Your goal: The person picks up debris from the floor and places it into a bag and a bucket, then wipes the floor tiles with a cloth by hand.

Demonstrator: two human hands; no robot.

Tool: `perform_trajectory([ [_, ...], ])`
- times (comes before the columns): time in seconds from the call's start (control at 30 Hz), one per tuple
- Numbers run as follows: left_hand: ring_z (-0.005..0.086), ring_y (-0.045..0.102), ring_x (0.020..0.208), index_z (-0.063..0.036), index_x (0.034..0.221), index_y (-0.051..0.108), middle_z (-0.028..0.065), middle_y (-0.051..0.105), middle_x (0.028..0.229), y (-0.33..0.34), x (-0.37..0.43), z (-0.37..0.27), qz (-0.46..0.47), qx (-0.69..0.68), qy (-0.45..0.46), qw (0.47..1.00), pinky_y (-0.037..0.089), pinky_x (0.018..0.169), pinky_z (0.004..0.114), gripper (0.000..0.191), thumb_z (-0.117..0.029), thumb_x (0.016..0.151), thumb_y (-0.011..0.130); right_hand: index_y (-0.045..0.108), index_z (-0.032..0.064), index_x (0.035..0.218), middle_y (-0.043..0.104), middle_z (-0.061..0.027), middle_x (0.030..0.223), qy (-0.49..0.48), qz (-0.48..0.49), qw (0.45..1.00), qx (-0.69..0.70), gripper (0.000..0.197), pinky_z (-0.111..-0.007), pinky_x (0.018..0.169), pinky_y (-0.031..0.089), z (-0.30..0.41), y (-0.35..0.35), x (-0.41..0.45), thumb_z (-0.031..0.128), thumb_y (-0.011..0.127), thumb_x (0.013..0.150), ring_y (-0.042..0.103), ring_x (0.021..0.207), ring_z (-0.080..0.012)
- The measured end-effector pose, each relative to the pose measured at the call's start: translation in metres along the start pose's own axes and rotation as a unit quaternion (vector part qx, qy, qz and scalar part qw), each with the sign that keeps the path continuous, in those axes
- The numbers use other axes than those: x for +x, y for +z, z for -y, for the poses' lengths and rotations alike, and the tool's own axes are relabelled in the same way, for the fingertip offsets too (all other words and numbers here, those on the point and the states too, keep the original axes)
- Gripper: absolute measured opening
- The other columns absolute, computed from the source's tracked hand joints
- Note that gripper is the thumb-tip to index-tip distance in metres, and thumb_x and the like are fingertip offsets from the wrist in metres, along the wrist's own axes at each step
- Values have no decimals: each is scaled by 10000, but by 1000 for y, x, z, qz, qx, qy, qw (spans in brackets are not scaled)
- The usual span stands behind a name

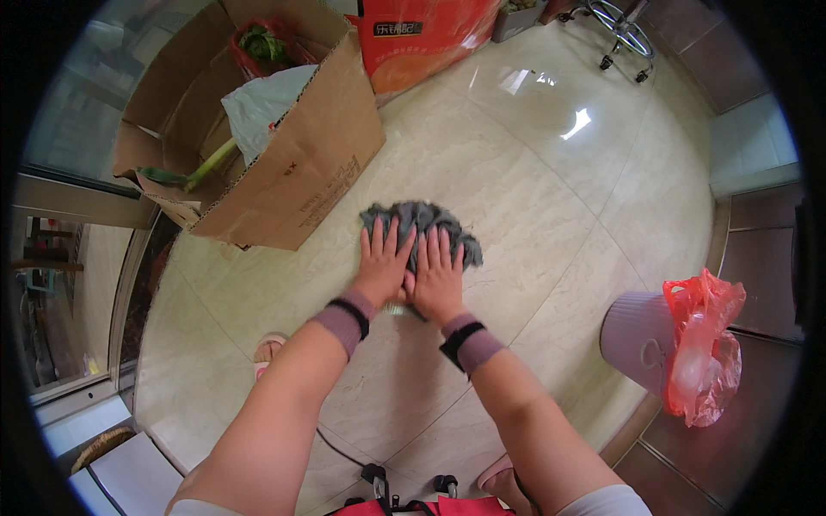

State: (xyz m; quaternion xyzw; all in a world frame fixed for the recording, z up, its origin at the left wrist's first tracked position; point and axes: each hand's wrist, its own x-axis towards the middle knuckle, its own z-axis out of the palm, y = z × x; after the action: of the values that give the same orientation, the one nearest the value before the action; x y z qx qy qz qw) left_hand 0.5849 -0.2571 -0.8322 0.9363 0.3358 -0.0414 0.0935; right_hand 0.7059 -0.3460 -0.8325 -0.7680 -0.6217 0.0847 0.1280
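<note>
A crumpled dark grey cloth [423, 219] lies on the glossy beige tile floor [516, 193] before me. My left hand [384, 264] rests flat on the near left part of the cloth, fingers stretched forward and a little apart. Beside it, thumbs close together, my right hand [437, 277] presses on the cloth's near right part in the same way. Neither hand has its fingers curled around the cloth. Both wrists carry purple cuffs with black straps. What lies under the cloth and palms is hidden.
A cardboard box [290, 187] with leeks and bagged vegetables stands at upper left. Behind it is a red carton [426, 45]. A lilac bin [635, 335] with a red plastic bag [697, 361] is at right. A wheeled stool base [619, 32] stands far back; casters [374, 474] sit below me.
</note>
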Motion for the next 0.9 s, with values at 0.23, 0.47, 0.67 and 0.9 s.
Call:
perform_trajectory([
  [0.23, 491, 64, 1446, -155, 1546, 175, 240, 110, 1584, -20, 72, 11, 20, -17, -72, 997, 32, 1144, 629, 977, -370, 721, 653, 324, 63, 1494, 225, -145, 1585, -6, -9, 999, -36, 763, -591, 1161, 51, -38, 13, 77, 480, 511, 882, 123, 1484, -323],
  [0.47, 483, 95, 1441, -114, 1516, 259, 244, 146, 1572, -16, -12, -12, 9, -51, -93, 994, 62, 1145, 629, 905, -315, 730, 659, 356, 16, 1465, 239, -188, 1569, -3, 10, 998, -62, 730, -611, 1148, 84, -1, 9, 2, 455, 486, 897, 146, 1471, -361],
  [0.67, 464, 83, 1450, -133, 1517, 266, 220, 134, 1583, -4, -151, -54, 77, -57, -136, 986, 37, 1154, 619, 832, -335, 794, 626, 360, 20, 1466, 230, -204, 1566, -55, 111, 992, -30, 720, -627, 1142, 78, 54, 6, -120, 436, 464, 888, 148, 1468, -374],
  [0.9, 433, -27, 1471, -191, 1560, 123, 180, 19, 1614, -5, -180, -65, 191, -34, -152, 969, -39, 1149, 612, 873, -425, 854, 579, 313, 38, 1493, 139, -162, 1605, -45, 149, 988, -24, 718, -621, 1148, 7, 68, 12, -158, 428, 441, 905, 55, 1490, -353],
])
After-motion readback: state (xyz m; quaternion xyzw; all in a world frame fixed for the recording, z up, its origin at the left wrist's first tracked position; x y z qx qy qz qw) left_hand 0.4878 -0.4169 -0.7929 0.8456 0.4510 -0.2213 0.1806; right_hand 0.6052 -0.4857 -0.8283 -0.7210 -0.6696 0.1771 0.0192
